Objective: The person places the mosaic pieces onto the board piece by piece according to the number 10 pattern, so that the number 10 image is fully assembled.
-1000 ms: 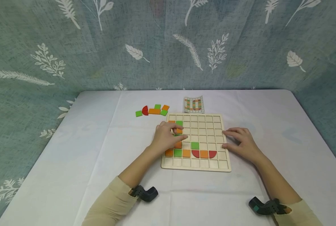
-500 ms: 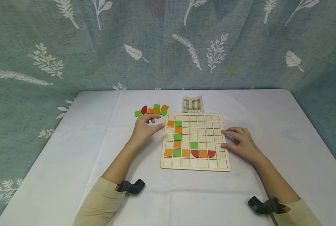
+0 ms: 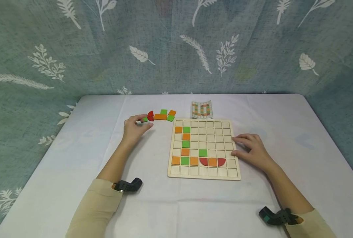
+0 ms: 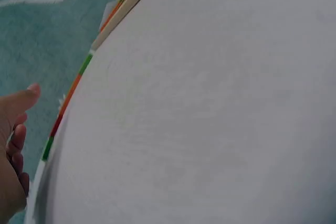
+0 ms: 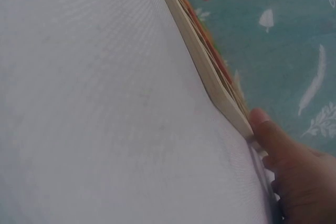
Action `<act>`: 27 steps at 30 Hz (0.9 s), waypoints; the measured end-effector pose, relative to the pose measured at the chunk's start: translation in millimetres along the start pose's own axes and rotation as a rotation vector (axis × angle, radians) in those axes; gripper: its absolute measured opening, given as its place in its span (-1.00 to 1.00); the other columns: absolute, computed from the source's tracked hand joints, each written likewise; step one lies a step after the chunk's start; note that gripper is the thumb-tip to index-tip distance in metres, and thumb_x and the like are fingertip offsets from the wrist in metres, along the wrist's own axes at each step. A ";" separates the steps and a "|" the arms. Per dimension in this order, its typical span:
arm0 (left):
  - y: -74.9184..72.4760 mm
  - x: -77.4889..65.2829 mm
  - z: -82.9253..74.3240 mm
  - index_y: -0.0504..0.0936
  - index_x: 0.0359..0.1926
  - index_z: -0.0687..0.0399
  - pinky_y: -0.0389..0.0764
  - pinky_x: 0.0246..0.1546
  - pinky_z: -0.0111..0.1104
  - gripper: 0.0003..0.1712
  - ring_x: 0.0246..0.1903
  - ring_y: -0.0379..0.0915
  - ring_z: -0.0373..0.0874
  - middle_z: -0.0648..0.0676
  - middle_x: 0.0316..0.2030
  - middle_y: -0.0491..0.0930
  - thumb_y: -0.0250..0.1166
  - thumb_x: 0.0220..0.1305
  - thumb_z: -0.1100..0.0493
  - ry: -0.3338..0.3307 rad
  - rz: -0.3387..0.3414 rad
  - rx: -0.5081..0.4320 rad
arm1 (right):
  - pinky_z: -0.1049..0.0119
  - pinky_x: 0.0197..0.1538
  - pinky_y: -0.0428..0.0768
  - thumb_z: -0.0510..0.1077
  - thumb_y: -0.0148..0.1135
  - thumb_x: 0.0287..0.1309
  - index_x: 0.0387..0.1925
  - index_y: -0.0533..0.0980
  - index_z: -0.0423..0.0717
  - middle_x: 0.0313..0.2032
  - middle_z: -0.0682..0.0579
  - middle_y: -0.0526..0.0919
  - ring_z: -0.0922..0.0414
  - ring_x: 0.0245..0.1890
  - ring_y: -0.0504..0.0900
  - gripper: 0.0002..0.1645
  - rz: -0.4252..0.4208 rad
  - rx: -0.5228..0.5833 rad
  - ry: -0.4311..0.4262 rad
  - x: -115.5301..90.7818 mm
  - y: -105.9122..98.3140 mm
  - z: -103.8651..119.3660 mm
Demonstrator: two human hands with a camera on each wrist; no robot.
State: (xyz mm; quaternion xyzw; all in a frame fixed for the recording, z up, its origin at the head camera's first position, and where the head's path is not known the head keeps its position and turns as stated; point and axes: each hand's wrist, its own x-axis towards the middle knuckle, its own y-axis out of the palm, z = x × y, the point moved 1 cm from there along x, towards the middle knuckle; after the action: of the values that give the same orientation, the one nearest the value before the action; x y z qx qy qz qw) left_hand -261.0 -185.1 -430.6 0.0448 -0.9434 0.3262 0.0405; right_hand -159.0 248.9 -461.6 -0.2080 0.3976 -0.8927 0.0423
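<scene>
A wooden grid board lies on the table, with orange, green and red tiles set in some of its cells. My left hand is left of the board at the loose tiles, thumb and fingers apart around a green square tile. The fingers partly cover that tile; whether they touch it I cannot tell. Beside it lie red curved tiles and a long orange tile. My right hand rests its thumb and fingertips against the board's right edge, also visible in the right wrist view as a hand.
More loose tiles, green and orange, lie behind the board's left corner. A small pattern card lies behind the board. A white cloth covers the table, and a leaf-printed curtain hangs behind it.
My left hand has moved from over the board's left side, leftward and away, to the green tile at the left end of the loose tiles. The right hand stays at the board's edge.
</scene>
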 end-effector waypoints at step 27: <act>-0.7 18.9 21.9 0.65 -0.02 0.18 0.13 0.01 -0.03 -0.57 -0.07 0.24 0.11 0.21 -0.13 0.51 0.30 0.19 0.00 0.036 0.002 0.299 | -0.02 0.06 0.22 -0.07 0.53 -0.21 0.01 0.59 -0.16 0.00 -0.15 0.53 -0.08 0.04 0.30 -0.36 -0.002 -0.013 0.001 -1.4 -0.1 -0.9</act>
State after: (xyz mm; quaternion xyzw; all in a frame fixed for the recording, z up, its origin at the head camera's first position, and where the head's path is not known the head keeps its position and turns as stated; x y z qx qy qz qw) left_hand -280.7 -200.3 -445.3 0.0436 -0.8833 0.4640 0.0502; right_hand -158.1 249.8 -462.5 -0.2082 0.4030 -0.8903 0.0401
